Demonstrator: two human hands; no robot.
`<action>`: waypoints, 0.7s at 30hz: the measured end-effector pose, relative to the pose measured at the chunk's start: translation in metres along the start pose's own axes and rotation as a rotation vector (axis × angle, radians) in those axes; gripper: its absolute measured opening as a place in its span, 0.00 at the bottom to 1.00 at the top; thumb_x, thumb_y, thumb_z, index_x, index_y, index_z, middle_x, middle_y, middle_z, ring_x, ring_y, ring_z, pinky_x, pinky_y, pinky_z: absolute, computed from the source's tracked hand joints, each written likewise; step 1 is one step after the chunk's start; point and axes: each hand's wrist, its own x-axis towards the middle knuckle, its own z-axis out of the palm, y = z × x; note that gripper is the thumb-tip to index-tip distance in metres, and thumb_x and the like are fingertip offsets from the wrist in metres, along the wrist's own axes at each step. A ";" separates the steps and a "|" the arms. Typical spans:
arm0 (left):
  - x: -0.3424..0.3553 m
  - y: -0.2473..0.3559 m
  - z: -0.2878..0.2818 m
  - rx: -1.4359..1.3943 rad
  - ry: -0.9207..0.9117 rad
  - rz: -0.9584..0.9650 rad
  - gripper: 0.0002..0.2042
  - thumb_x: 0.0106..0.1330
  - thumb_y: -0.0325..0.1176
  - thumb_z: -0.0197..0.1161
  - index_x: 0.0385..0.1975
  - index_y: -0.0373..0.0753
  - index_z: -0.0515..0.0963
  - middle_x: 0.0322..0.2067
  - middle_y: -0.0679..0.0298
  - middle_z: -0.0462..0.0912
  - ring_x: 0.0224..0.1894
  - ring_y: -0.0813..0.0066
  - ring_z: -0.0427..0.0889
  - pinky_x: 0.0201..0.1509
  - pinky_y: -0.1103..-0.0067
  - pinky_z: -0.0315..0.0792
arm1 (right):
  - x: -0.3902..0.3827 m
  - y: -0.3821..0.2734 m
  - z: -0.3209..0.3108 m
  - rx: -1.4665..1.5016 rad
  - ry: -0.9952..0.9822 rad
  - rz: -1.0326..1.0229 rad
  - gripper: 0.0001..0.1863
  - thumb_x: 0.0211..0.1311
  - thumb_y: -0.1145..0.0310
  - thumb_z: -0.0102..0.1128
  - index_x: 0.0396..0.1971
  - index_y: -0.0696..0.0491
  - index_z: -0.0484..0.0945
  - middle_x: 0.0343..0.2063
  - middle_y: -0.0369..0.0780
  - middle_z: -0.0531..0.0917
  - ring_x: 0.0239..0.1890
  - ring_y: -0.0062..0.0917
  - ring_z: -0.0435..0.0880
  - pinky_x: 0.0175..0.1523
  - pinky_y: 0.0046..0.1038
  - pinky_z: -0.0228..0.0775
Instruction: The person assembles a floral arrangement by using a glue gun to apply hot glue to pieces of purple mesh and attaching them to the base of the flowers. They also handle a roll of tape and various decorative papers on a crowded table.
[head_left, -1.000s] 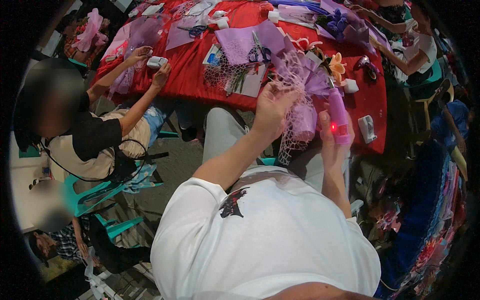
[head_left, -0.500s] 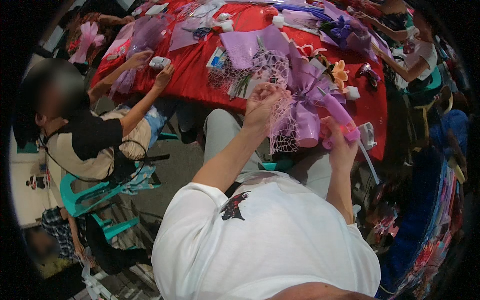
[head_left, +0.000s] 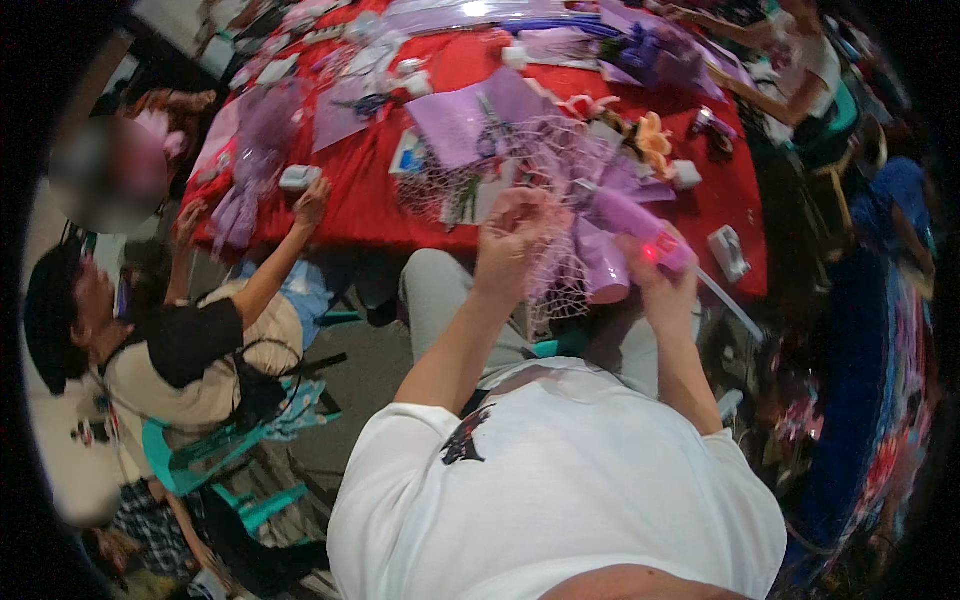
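Note:
A pink hot glue gun (head_left: 622,218) is gripped in my right hand (head_left: 665,278); a red light glows on it and a pale glue stick (head_left: 730,305) sticks out of its back end. Its nozzle points up and left, toward the mesh. Pinched in the fingers of my left hand (head_left: 510,240) is pink open mesh netting (head_left: 565,285), which hangs down past the table's near edge. Behind and under the netting lies a wrapped bouquet in purple paper (head_left: 603,262), partly hidden by my hands and the gun.
On the red-covered table (head_left: 365,205) lie a purple sheet (head_left: 455,130), scissors (head_left: 365,105), an orange flower (head_left: 653,145) and a white holder (head_left: 730,252). At the left a seated person holds a small white object (head_left: 298,178). Another person (head_left: 810,65) works at far right.
The glue gun has moved left and up, closer to the netting, and its red light now shows. The whole view has shifted slightly. The person at left has lowered one hand.

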 end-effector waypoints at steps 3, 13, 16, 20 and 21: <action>0.003 -0.006 0.004 0.076 -0.055 0.030 0.09 0.60 0.17 0.59 0.36 0.38 0.73 0.40 0.62 0.77 0.41 0.72 0.80 0.48 0.73 0.77 | 0.005 -0.002 -0.007 -0.189 0.045 -0.026 0.10 0.55 0.69 0.67 0.34 0.56 0.79 0.31 0.36 0.80 0.34 0.19 0.78 0.42 0.23 0.70; -0.016 -0.013 0.030 0.513 -0.189 0.269 0.10 0.58 0.16 0.60 0.36 0.37 0.71 0.40 0.65 0.70 0.42 0.82 0.73 0.44 0.85 0.70 | 0.000 -0.015 0.020 -0.307 0.020 -0.086 0.10 0.54 0.73 0.69 0.36 0.58 0.80 0.34 0.36 0.75 0.37 0.20 0.76 0.43 0.21 0.67; -0.015 -0.011 0.034 0.628 -0.174 0.351 0.10 0.57 0.16 0.61 0.34 0.36 0.71 0.39 0.65 0.70 0.40 0.83 0.74 0.42 0.86 0.70 | -0.001 -0.013 0.018 -0.255 0.016 -0.046 0.10 0.54 0.74 0.69 0.36 0.58 0.80 0.34 0.36 0.76 0.38 0.20 0.76 0.44 0.20 0.67; -0.016 -0.013 0.034 0.692 -0.128 0.228 0.08 0.58 0.18 0.62 0.34 0.36 0.73 0.36 0.66 0.72 0.36 0.84 0.75 0.38 0.87 0.70 | -0.001 -0.006 0.010 -0.252 0.025 -0.063 0.09 0.55 0.74 0.67 0.35 0.58 0.79 0.35 0.36 0.77 0.38 0.20 0.76 0.44 0.21 0.68; -0.017 -0.014 0.034 0.661 -0.106 0.176 0.08 0.58 0.18 0.62 0.34 0.36 0.73 0.35 0.66 0.73 0.36 0.84 0.75 0.37 0.87 0.70 | -0.002 -0.005 0.009 -0.245 0.027 -0.010 0.09 0.56 0.74 0.67 0.35 0.58 0.79 0.34 0.36 0.78 0.37 0.20 0.77 0.44 0.22 0.68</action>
